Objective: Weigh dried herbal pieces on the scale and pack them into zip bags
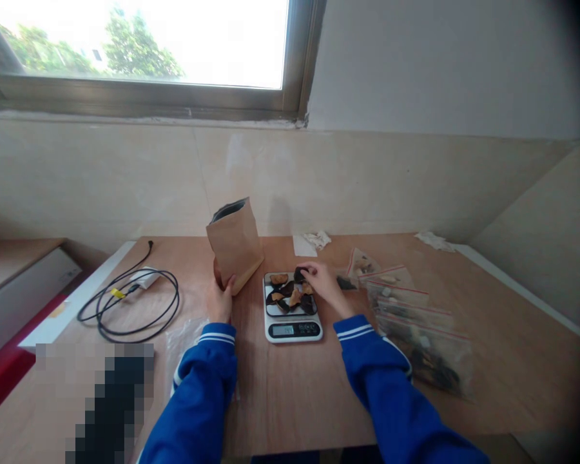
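Observation:
My left hand (220, 301) is closed on the lower side of a brown kraft paper pouch (236, 248), which tilts with its mouth open at the top. My right hand (325, 285) pinches a dark dried slice (299, 274) over the far right part of a white digital kitchen scale (269, 330). Several dried pieces (283, 303), dark on one side and tan on the other, lie across the scale's platform. Its small display (284, 330) is lit, but the digits are too small to read surely.
Several zip bags (428, 348) with dried contents lie in an overlapping row at the right. A coiled black cable (178, 296) with a white adapter (145, 278) rests at the left. Clear plastic (186, 335) lies under my left forearm. White paper (304, 245) is by the wall.

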Motion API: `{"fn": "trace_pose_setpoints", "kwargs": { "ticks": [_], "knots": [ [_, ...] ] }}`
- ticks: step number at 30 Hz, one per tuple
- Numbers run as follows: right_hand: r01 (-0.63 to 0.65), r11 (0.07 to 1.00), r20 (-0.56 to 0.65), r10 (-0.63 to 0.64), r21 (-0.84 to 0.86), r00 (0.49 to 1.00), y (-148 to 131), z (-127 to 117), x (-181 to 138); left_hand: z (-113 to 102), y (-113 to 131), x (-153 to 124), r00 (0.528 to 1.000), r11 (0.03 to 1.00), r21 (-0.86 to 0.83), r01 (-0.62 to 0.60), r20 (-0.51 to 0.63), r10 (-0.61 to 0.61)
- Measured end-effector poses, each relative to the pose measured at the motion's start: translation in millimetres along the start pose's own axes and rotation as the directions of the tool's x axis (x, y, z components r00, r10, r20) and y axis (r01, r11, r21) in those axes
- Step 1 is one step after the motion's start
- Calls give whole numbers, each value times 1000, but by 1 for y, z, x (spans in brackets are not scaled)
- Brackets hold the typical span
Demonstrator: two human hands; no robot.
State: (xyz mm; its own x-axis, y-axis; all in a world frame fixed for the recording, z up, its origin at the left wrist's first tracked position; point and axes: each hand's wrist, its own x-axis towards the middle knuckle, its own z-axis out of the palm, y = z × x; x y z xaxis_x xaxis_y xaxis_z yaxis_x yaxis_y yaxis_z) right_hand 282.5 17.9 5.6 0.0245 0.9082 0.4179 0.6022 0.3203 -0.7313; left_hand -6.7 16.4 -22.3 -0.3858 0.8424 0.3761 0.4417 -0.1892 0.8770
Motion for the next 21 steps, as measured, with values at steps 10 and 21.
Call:
{"fn": "trace_pose_setpoints", "kwargs": {
  "ticks": [10, 21],
  "knots": [
    [-61, 987, -121, 79, 150, 989, 3, 7, 1, 0, 0, -1, 999, 998, 41, 52, 4, -52],
    [-120, 973, -397, 191, 196, 898, 10, 5, -15, 1, 3, -1, 995, 995, 18, 99, -4, -99]
  ]
}}
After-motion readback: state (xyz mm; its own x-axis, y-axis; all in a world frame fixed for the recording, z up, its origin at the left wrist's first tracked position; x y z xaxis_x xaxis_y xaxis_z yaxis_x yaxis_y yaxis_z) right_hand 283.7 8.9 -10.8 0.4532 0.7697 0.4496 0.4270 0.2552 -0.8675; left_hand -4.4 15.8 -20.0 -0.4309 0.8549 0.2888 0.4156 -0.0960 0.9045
